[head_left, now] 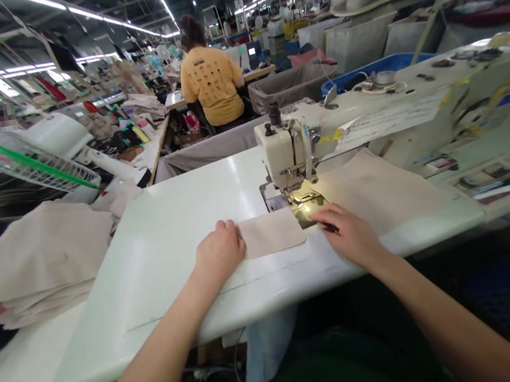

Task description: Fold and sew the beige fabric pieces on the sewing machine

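Note:
A small beige fabric piece (271, 232) lies flat on the white sewing table (180, 209), its right end close to the needle area. My left hand (220, 249) is closed at the fabric's left end, fingers curled on its edge. My right hand (350, 235) is closed beside the brass plate (306, 208), fingertips at its right front edge. A small dark thing shows under those fingers, but I cannot make out what it is. The sewing machine head (285, 151) stands just behind the plate. To the right, a larger beige fabric panel (375, 188) lies under the machine arm.
Stacked beige fabric (47, 256) sits on the left, below a white fan (58, 141) with a green-edged guard. Tools lie in a tray (494, 175) at the right. Ahead, a person in a yellow shirt (212, 85) sits with their back to me, near grey bins (291, 85).

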`<action>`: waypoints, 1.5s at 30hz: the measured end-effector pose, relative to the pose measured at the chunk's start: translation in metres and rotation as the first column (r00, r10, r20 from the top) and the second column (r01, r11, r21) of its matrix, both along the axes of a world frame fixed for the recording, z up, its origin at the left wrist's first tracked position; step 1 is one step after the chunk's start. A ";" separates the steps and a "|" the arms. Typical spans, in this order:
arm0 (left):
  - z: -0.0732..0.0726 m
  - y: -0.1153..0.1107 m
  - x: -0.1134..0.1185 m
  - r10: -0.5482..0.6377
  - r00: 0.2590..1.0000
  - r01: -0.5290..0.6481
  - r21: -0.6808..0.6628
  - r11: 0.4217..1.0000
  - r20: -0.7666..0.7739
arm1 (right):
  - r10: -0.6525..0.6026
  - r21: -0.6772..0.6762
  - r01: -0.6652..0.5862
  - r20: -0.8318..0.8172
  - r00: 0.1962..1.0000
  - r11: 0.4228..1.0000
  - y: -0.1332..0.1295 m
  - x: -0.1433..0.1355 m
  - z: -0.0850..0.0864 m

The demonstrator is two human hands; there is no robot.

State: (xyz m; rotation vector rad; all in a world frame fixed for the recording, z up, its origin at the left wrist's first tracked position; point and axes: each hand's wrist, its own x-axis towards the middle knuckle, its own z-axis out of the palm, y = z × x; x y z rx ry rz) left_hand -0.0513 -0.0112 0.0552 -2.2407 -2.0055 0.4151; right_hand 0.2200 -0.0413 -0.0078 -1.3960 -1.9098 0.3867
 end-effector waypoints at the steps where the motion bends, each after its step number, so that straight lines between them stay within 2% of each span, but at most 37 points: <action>1: 0.000 -0.002 0.001 0.008 1.000 -0.008 -0.002 1.000 0.001 | 0.040 -0.010 -0.040 0.006 0.999 0.999 -0.002 -0.001 0.000; 4: -0.001 -0.005 0.002 0.011 1.000 -0.011 0.006 1.000 0.016 | 0.109 -0.045 -0.107 0.051 0.993 0.993 -0.005 -0.006 0.001; 12: -0.003 -0.004 0.002 0.015 1.000 -0.015 0.011 1.000 0.021 | 0.170 -0.166 -0.143 0.166 0.971 0.976 -0.006 -0.011 0.008; 15: -0.003 -0.003 0.003 0.016 1.000 -0.016 0.012 1.000 0.017 | 0.162 -0.166 -0.146 0.085 0.983 0.975 -0.003 -0.011 0.008; 19: -0.005 -0.003 0.002 0.000 1.000 0.000 0.024 1.000 0.007 | 0.054 -0.165 -0.072 -0.113 0.992 0.984 0.009 -0.017 0.005; 26: -0.002 -0.006 0.004 0.020 0.999 -0.020 -0.004 1.000 0.025 | -0.030 -0.337 -0.068 -0.278 0.960 0.939 0.030 -0.031 0.013; 31: -0.001 -0.005 0.004 0.036 0.998 -0.035 -0.013 0.999 0.045 | 0.022 -0.476 -0.129 -0.223 0.974 0.870 0.031 -0.031 0.018; 40: 0.003 -0.009 0.000 0.035 0.996 -0.033 -0.020 0.999 0.085 | 0.103 -0.463 -0.180 -0.187 0.977 0.868 0.030 -0.028 0.015; 45: 0.003 -0.010 0.000 0.045 0.995 -0.043 -0.020 0.999 0.089 | 0.142 -0.436 -0.153 -0.057 0.988 0.887 0.026 -0.027 0.021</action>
